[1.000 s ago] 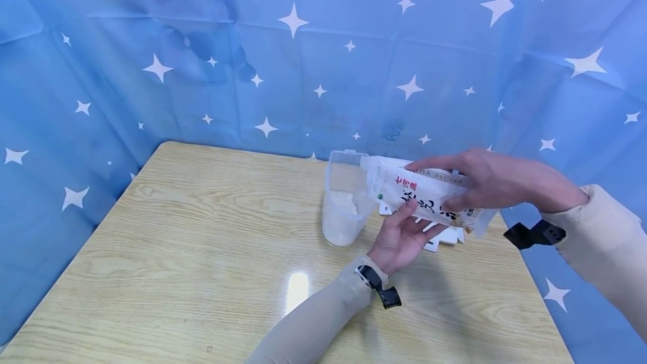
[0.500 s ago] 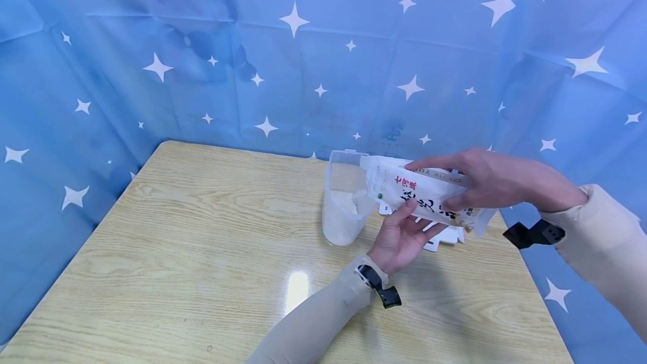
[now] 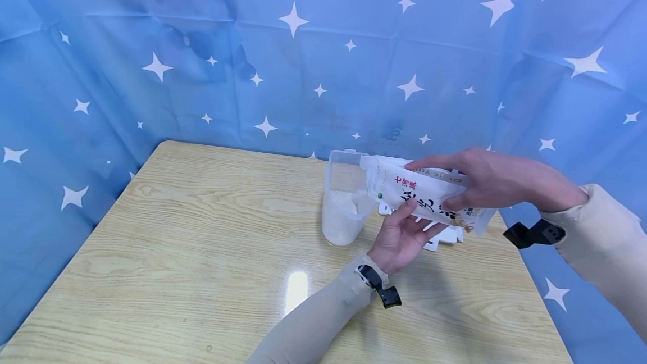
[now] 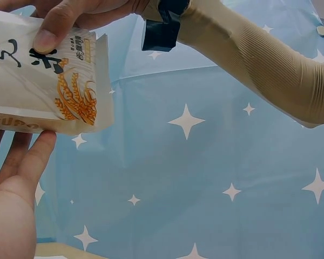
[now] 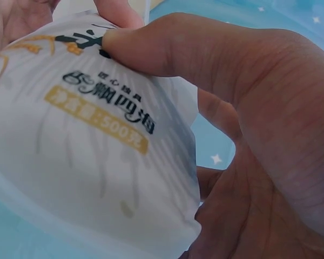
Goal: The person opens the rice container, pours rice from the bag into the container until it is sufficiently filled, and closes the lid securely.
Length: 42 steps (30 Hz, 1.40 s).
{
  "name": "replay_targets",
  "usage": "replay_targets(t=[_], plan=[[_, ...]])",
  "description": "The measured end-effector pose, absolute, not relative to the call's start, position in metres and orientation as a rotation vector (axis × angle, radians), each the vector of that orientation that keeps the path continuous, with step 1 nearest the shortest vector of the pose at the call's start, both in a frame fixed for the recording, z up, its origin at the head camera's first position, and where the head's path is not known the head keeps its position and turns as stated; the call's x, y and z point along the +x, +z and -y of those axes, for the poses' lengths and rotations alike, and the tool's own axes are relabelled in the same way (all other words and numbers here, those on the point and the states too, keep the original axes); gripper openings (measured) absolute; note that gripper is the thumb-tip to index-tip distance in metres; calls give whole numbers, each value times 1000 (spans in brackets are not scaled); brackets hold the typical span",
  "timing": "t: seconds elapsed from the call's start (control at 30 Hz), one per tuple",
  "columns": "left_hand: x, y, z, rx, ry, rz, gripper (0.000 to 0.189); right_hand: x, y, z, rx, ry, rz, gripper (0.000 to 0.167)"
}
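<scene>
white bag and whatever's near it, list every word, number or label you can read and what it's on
"七河", red, on the white bag; next character blurred
"匠心独具", small, black, on the bag
"飘四海", larger, black, on the bag; stylised character before it unclear
"净含量:500克", on the bag's gold strip
"米", black, on the bag, partly covered
"YU", gold, on the bag; rest unclear
Too blurred: remaining bag print, marks on the white item on the table

Smooth plastic bag [image 3: 420,186], translucent plastic container [image 3: 340,229], glossy wood-grain table [image 3: 202,251], creased cloth-like backdrop [image 3: 283,72].

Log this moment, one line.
left hand: under white bag, touching | right hand: grips bag | bag: end at container mouth | contents: white
</scene>
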State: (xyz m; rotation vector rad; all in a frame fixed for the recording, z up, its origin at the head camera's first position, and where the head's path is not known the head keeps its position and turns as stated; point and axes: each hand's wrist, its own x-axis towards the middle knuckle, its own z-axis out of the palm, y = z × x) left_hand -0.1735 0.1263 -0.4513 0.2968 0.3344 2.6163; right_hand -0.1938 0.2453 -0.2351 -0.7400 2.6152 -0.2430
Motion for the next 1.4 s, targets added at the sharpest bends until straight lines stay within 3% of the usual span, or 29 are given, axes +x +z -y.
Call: replay_targets(t=[1.4], plan=[[-179,-452,-126,292,2633,-301,47,-197,-236,-244,-734,-241,-2634,80]])
